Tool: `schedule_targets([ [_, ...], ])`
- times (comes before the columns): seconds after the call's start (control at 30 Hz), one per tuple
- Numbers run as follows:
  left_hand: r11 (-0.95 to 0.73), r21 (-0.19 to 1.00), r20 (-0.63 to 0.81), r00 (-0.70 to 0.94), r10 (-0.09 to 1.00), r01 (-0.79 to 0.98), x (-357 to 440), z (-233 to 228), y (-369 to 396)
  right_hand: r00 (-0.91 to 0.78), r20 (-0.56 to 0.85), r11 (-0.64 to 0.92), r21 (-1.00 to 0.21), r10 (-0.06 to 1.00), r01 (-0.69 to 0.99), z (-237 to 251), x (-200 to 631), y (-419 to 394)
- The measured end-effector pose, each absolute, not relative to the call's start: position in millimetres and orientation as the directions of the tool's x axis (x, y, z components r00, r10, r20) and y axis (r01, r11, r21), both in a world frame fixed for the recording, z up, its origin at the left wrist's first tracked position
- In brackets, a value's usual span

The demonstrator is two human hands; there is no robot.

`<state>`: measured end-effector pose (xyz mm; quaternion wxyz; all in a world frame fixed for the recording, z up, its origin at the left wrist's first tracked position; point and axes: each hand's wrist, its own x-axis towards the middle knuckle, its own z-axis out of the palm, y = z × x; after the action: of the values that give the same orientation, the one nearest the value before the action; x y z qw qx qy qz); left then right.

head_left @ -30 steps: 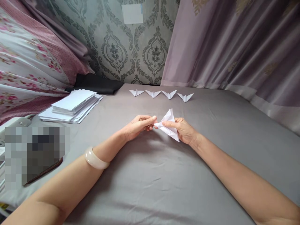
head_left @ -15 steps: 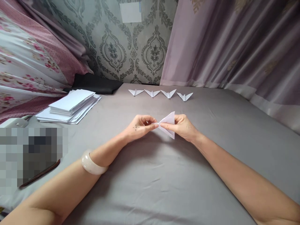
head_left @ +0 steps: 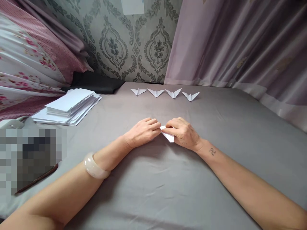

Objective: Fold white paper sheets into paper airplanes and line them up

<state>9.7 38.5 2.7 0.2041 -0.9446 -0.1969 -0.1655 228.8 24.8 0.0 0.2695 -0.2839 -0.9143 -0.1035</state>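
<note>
On my left wrist sits one smooth, pale bangle [head_left: 96, 166], nearest to me over the soft, lightly wrinkled grey sheet [head_left: 153, 191]. Further out, in the middle, my left hand [head_left: 142, 131] and right hand [head_left: 183, 132] lie palms down, fingertips meeting on one folded piece of white paper [head_left: 168, 136]; both press it flat onto the sheet, and only a small pointed corner shows between them. To the far left rests one loose stack of flat white sheets [head_left: 69, 107], edges fanned. Beyond it lies one dark, flat cloth [head_left: 96, 83]. At the far edge, four small white folded paper shapes [head_left: 165, 93] with swept, pointed wings stand in a row, left to right, slightly apart.
</note>
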Motion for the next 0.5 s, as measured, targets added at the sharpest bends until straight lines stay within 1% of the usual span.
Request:
schedule_targets([
  [0.03, -0.864, -0.268, 0.327, 0.884, 0.334, 0.426, 8.9, 3.5, 36.3, -0.718, 0.486, 0.813, 0.024, 0.498, 0.581, -0.2, 229.5, 23.1],
  [0.1, -0.899, -0.115, 0.239, 0.891, 0.387, 0.422, 6.7, 6.4, 30.8, -0.75, 0.34, 0.803, -0.03, 0.568, 0.595, 4.1, 231.2, 17.5],
  [0.17, -0.891, 0.074, 0.217, 0.865, 0.453, 0.449, 5.3, 9.5, 26.2, -0.769, 0.194, 0.793, -0.118, 0.609, 0.598, 13.8, 233.7, 11.2],
  [0.23, -0.827, 0.271, 0.226, 0.803, 0.552, 0.492, 6.7, 11.3, 24.8, -0.757, 0.121, 0.761, -0.219, 0.642, 0.611, 25.0, 236.7, 7.4],
  [0.3, -0.708, 0.438, 0.205, 0.705, 0.679, 0.554, 10.7, 11.5, 27.1, -0.743, 0.058, 0.708, -0.363, 0.666, 0.606, 33.6, 239.9, 8.3],
  [0.33, -0.633, 0.506, 0.176, 0.649, 0.741, 0.586, 13.2, 11.1, 29.2, -0.713, 0.038, 0.651, -0.444, 0.7, 0.615, 36.0, 241.5, 10.4],
  [0.37, -0.554, 0.564, 0.136, 0.592, 0.794, 0.613, 15.5, 10.6, 31.5, -0.647, 0.022, 0.56, -0.522, 0.762, 0.643, 37.1, 243.0, 13.3],
  [0.43, -0.417, 0.655, 0.046, 0.518, 0.854, 0.63, 18.7, 9.6, 36.0, -0.399, -0.032, 0.283, -0.652, 0.916, 0.703, 36.1, 245.9, 20.6],
  [0.47, -0.371, 0.689, 0.011, 0.504, 0.864, 0.622, 19.4, 9.1, 37.9, -0.245, -0.074, 0.126, -0.696, 0.967, 0.707, 34.5, 247.2, 24.1],
  [0.5, -0.342, 0.715, -0.013, 0.501, 0.865, 0.61, 19.5, 8.6, 39.3, -0.105, -0.123, -0.016, -0.723, 0.987, 0.691, 32.6, 248.3, 27.4],
])
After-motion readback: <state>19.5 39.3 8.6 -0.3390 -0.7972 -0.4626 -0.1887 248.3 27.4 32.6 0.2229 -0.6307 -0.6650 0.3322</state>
